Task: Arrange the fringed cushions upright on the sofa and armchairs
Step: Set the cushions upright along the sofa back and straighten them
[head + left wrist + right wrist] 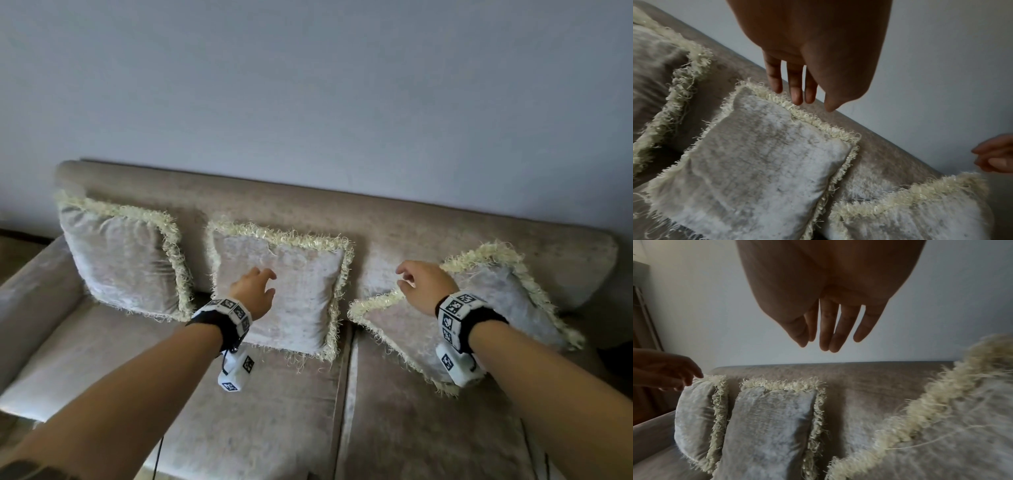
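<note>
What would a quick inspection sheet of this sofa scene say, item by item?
Surface: beige velvety sofa, two seat pads, low backrest.
Job's things: left fringed cushion and middle fringed cushion lean upright on the backrest; right fringed cushion sits tilted, a corner pointing forward.
Clutter: nothing seen.
Hands: left hand open over the middle cushion; right hand open over the right cushion; neither grips anything.
Cables: thin black cable hangs below the left wrist.
Surroundings: plain pale wall behind.
</note>
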### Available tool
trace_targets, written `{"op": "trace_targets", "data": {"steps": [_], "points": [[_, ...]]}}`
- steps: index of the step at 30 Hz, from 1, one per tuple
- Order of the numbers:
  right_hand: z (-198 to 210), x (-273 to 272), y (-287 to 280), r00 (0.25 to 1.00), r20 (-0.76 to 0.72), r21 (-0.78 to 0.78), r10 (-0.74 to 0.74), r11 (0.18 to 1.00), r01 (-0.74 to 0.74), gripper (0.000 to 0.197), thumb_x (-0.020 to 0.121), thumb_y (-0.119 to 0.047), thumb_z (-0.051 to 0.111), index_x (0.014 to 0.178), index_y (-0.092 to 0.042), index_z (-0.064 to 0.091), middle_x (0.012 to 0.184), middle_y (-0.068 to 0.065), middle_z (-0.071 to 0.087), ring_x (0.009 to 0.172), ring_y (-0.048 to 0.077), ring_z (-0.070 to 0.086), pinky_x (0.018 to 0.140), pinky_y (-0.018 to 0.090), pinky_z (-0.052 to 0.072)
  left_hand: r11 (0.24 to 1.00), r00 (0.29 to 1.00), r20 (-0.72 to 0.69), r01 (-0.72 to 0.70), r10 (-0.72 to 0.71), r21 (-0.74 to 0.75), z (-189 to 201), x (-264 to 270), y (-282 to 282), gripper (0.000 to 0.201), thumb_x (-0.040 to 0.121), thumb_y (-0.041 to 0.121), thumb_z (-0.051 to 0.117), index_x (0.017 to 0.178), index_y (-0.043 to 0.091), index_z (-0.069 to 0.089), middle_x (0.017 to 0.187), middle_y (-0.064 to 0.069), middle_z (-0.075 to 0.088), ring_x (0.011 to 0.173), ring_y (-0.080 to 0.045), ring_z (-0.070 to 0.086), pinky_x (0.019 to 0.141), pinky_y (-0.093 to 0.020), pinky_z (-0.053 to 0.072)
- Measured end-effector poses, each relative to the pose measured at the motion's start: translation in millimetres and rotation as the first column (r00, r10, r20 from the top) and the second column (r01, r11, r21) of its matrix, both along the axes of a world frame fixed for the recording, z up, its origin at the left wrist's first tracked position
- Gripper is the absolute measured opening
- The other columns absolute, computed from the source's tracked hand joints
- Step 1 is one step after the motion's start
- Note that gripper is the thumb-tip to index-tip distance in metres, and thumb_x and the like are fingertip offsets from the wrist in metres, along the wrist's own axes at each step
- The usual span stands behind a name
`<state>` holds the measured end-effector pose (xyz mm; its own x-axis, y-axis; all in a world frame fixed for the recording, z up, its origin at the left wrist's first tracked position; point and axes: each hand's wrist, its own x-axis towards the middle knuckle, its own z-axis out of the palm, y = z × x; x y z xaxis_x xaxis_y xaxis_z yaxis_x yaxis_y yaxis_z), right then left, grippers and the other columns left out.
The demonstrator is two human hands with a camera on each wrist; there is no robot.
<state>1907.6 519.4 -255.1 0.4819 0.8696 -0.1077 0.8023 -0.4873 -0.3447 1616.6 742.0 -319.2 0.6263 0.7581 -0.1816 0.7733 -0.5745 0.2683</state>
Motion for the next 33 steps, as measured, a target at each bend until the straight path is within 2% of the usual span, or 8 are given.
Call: {"op": "trace_targets", "data": {"steps": [8, 14, 21, 23, 27, 29, 31, 33], "points": [[-33, -96, 127, 0.999, 0.025, -0.102, -0.032, 0.994, 0.034, 0.025, 0.092, -0.026, 0.054, 0.117, -0.027, 0.059, 0.109, -0.003, 0.069, 0.095, 0.021, 0.064, 0.095, 0.04, 0.047, 0.991, 0.999, -0.046, 0.009, -0.015, -0.135, -46, -92, 129, 0.036, 0.095, 0.032, 0.051, 0.13, 0.026, 0.045, 0.124, -0.007, 0.05, 0.106, -0.025, 0.059, 0.093, -0.046, 0.05], [-51, -136, 179, 0.993, -0.056, -0.215, -0.106, 0.972, 0.091, 0.033, 0.092, -0.027, 0.056, 0.125, -0.028, 0.052, 0.124, -0.004, 0.061, 0.103, 0.021, 0.062, 0.096, 0.04, 0.046, 0.982, 0.994, -0.089, 0.051, -0.068, -0.18, -73, -135, 214, 0.033, 0.089, 0.028, 0.053, 0.122, 0.021, 0.051, 0.118, -0.008, 0.05, 0.102, -0.025, 0.058, 0.091, -0.042, 0.05], [-88, -119, 219, 0.994, -0.072, -0.233, -0.087, 0.97, 0.068, 0.059, 0.09, -0.021, 0.059, 0.142, -0.03, 0.032, 0.11, -0.001, 0.056, 0.092, 0.018, 0.056, 0.085, 0.037, 0.049, 0.973, 0.997, -0.076, 0.006, -0.025, -0.232, -135, -132, 235, 0.051, 0.091, 0.024, 0.055, 0.139, 0.025, 0.038, 0.122, -0.011, 0.042, 0.108, -0.032, 0.055, 0.095, -0.045, 0.047], [-101, -112, 235, 0.998, -0.045, -0.233, -0.049, 0.972, 0.037, 0.066, 0.09, -0.02, 0.06, 0.145, -0.031, 0.025, 0.12, 0.003, 0.052, 0.102, 0.021, 0.054, 0.09, 0.038, 0.047, 0.961, 0.993, -0.117, -0.029, -0.003, -0.276, -160, -136, 231, 0.055, 0.091, 0.024, 0.056, 0.142, 0.024, 0.034, 0.126, -0.012, 0.04, 0.115, -0.032, 0.052, 0.099, -0.044, 0.044], [-121, -94, 271, 0.992, 0.119, -0.272, 0.045, 0.962, -0.011, 0.069, 0.09, -0.027, 0.06, 0.147, -0.032, 0.022, 0.146, 0.006, 0.035, 0.133, 0.028, 0.033, 0.109, 0.045, 0.033, 0.939, 0.987, -0.16, -0.084, 0.032, -0.333, -199, -139, 233, 0.058, 0.089, 0.027, 0.057, 0.143, 0.029, 0.035, 0.12, -0.009, 0.041, 0.113, -0.028, 0.05, 0.1, -0.042, 0.044], [-135, -84, 285, 0.972, 0.203, -0.335, 0.118, 0.941, -0.044, 0.075, 0.088, -0.037, 0.06, 0.148, -0.041, 0.015, 0.155, 0.009, 0.022, 0.142, 0.033, 0.018, 0.116, 0.053, 0.017, 0.93, 0.987, -0.156, -0.082, 0.027, -0.358, -218, -136, 240, 0.063, 0.087, 0.029, 0.061, 0.144, 0.033, 0.034, 0.118, -0.007, 0.04, 0.11, -0.025, 0.05, 0.1, -0.038, 0.045], [-156, -72, 294, 0.954, 0.226, -0.396, 0.197, 0.913, -0.095, 0.081, 0.087, -0.041, 0.06, 0.146, -0.05, 0.005, 0.159, 0.012, 0.01, 0.146, 0.037, 0.004, 0.114, 0.061, 0.002, 0.926, 0.987, -0.161, -0.084, 0.025, -0.368, -245, -131, 251, 0.073, 0.082, 0.032, 0.066, 0.146, 0.035, 0.03, 0.125, -0.008, 0.038, 0.114, -0.027, 0.05, 0.101, -0.039, 0.045], [-178, -61, 294, 0.949, 0.208, -0.443, 0.236, 0.888, -0.123, 0.085, 0.086, -0.045, 0.059, 0.144, -0.054, -0.002, 0.158, 0.015, 0.009, 0.146, 0.04, 0.003, 0.112, 0.065, -0.002, 0.927, 0.987, -0.158, -0.079, 0.021, -0.367, -274, -126, 258, 0.085, 0.077, 0.036, 0.07, 0.148, 0.034, 0.023, 0.134, -0.011, 0.036, 0.121, -0.032, 0.05, 0.103, -0.042, 0.045]]}}
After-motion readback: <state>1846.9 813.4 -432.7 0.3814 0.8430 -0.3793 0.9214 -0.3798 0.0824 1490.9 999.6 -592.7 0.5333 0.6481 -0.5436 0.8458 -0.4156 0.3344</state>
